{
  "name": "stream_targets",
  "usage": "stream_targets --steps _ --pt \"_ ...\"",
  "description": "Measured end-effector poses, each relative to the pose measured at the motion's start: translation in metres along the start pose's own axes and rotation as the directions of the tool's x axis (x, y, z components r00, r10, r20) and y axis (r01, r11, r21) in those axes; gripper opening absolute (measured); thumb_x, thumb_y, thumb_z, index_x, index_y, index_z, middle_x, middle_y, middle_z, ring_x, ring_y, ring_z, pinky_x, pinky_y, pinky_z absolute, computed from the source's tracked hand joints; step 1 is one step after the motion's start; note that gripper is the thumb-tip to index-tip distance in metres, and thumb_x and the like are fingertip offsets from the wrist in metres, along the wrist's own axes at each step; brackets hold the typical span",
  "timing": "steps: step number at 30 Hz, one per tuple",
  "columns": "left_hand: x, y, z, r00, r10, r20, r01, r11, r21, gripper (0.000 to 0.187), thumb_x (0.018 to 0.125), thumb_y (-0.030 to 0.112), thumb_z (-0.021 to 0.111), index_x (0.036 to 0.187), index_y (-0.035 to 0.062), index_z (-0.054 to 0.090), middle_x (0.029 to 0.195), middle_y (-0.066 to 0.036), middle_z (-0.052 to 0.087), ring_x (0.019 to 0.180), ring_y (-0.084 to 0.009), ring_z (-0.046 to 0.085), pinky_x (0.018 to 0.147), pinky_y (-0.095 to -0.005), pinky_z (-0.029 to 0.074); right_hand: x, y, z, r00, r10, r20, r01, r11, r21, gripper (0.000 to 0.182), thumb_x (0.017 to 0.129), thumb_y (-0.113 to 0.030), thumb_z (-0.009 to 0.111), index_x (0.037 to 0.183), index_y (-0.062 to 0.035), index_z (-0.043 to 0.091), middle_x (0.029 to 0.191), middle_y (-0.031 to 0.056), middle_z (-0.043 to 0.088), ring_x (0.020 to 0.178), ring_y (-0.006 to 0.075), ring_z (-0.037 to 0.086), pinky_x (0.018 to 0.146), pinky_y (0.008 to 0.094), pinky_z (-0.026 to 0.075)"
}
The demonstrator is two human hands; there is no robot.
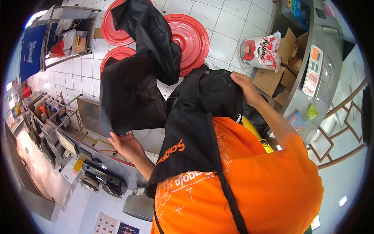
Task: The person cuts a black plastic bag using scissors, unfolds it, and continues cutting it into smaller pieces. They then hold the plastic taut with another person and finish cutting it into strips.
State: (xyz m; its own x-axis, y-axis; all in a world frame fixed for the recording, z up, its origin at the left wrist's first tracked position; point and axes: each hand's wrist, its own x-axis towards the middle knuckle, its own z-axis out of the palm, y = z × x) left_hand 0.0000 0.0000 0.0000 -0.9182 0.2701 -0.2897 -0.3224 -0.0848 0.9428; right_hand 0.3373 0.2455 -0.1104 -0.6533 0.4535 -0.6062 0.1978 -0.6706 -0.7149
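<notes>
Black plastic fills the middle of my view: a large bin bag (pixel 134 70) hangs from my left hand (pixel 126 144), which sits at about seven o'clock and pinches the bag's lower edge between curled fingers and thumb; the bag rises from that hand toward twelve o'clock, folding over itself near the top. My right hand (pixel 245 89), at about two o'clock from centre, is closed on a second bunch of black fabric or plastic (pixel 218 91) just right of the bag, fingers wrapped over its top; whether that bunch belongs to the same bag or to my apron I cannot tell. My black apron (pixel 191 140) with orange lettering lies over my orange shirt (pixel 272 183), which takes up the five o'clock quarter. Behind the bag, toward twelve o'clock, red round lids (pixel 193 37) lie on the white tiled floor (pixel 230 23); a printed white sack (pixel 261 50) stands at one o'clock beside cardboard boxes (pixel 280 78); a steel counter with a scale (pixel 315 70) runs along three o'clock; another steel counter (pixel 89 113) sits at nine o'clock.
</notes>
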Motion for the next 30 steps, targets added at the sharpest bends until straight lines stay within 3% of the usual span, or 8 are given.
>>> stream_targets --steps 4,6,8,10,15,19,22,30 --pt "0.002 -0.012 -0.002 1.0 0.017 -0.014 -0.017 0.998 -0.066 0.01 0.096 0.023 0.062 0.098 0.0151 0.056 0.099 0.001 0.066 0.084 -0.0121 0.063 0.074 -0.0347 0.049 0.027 0.043 -0.017 0.954 -0.147 -0.261 0.123 0.987 -0.107 0.033 0.102 -0.026 0.048 0.1 0.0029 0.063 0.094 0.0015 0.061 0.094 0.0123 0.052 0.088 0.0247 0.04" --pt "0.0 -0.005 -0.01 0.998 0.066 0.011 -0.066 0.998 -0.023 0.013 0.097 0.019 0.061 0.089 0.015 0.052 0.088 0.003 0.062 0.075 -0.0102 0.061 0.07 -0.0336 0.051 0.047 0.094 -0.05 0.963 -0.156 -0.219 0.059 0.918 -0.392 0.029 0.102 -0.023 0.047 0.103 0.0009 0.063 0.095 0.0049 0.063 0.093 0.0121 0.053 0.088 0.0254 0.041" --pt "-0.003 0.0 -0.007 0.997 0.08 0.005 -0.08 0.997 -0.014 0.013 0.097 0.016 0.06 0.089 0.0142 0.051 0.084 0.003 0.059 0.072 -0.0093 0.059 0.068 -0.0331 0.052 0.057 0.079 -0.058 0.942 -0.313 -0.126 0.105 0.628 -0.771 0.018 0.099 -0.016 0.054 0.089 -0.0011 0.057 0.071 0.0041 0.054 0.071 0.0126 0.051 0.067 0.0305 0.045" --pt "-0.007 0.005 0.003 0.998 0.06 -0.033 -0.062 0.998 -0.034 0.007 0.097 0.015 0.06 0.095 0.0123 0.054 0.085 0.003 0.059 0.072 -0.009 0.058 0.067 -0.0322 0.053 0.078 0.039 -0.04 0.9 -0.422 -0.103 0.179 0.578 -0.796 0.024 0.098 -0.018 0.058 0.082 -0.0004 0.052 0.064 0.0027 0.048 0.066 0.0127 0.051 0.061 0.0307 0.043" --pt "-0.006 0.013 0.029 0.992 0.123 -0.014 -0.123 0.988 -0.091 0.014 0.095 0.013 0.063 0.101 0.0015 0.06 0.081 -0.002 0.061 0.072 -0.0116 0.063 0.067 -0.025 0.049 0.107 -0.109 0.157 0.754 -0.538 0.376 0.642 0.486 -0.593 0.015 0.093 -0.014 0.064 0.094 0.0009 0.063 0.076 0.0049 0.059 0.071 0.0116 0.057 0.062 0.0256 0.046" --pt "-0.014 0.031 0.038 0.985 0.168 0.026 -0.167 0.985 -0.038 0.014 0.094 0.011 0.066 0.1 -0.0008 0.061 0.083 -0.005 0.066 0.077 -0.0112 0.064 0.071 -0.0246 0.05 0.07 -0.141 0.286 0.588 -0.427 0.687 0.741 0.625 -0.245 0.012 0.092 -0.011 0.064 0.094 0.0006 0.061 0.083 0.0042 0.06 0.074 0.009 0.057 0.064 0.0234 0.048" --pt "-0.02 0.046 0.034 0.967 0.255 0.0 -0.254 0.964 -0.082 0.014 0.094 0.009 0.065 0.098 -0.0036 0.061 0.085 -0.009 0.068 0.077 -0.0122 0.065 0.075 -0.0255 0.052 0.064 -0.133 0.325 0.595 -0.287 0.751 0.524 0.847 -0.091 0.01 0.094 -0.01 0.062 0.098 -0.0004 0.059 0.085 0.0027 0.059 0.075 0.0067 0.057 0.066 0.0232 0.049" --pt "-0.046 0.068 0.011 0.945 0.324 -0.051 -0.328 0.936 -0.125 0.015 0.086 -0.003 0.07 0.099 -0.0065 0.063 0.086 -0.012 0.07 0.078 -0.0151 0.068 0.073 -0.0268 0.056 0.052 -0.133 0.344 0.511 -0.205 0.835 0.359 0.933 0.01 0.012 0.098 -0.011 0.059 0.101 0.0001 0.057 0.086 0.0025 0.06 0.076 0.0071 0.061 0.066 0.0218 0.05"
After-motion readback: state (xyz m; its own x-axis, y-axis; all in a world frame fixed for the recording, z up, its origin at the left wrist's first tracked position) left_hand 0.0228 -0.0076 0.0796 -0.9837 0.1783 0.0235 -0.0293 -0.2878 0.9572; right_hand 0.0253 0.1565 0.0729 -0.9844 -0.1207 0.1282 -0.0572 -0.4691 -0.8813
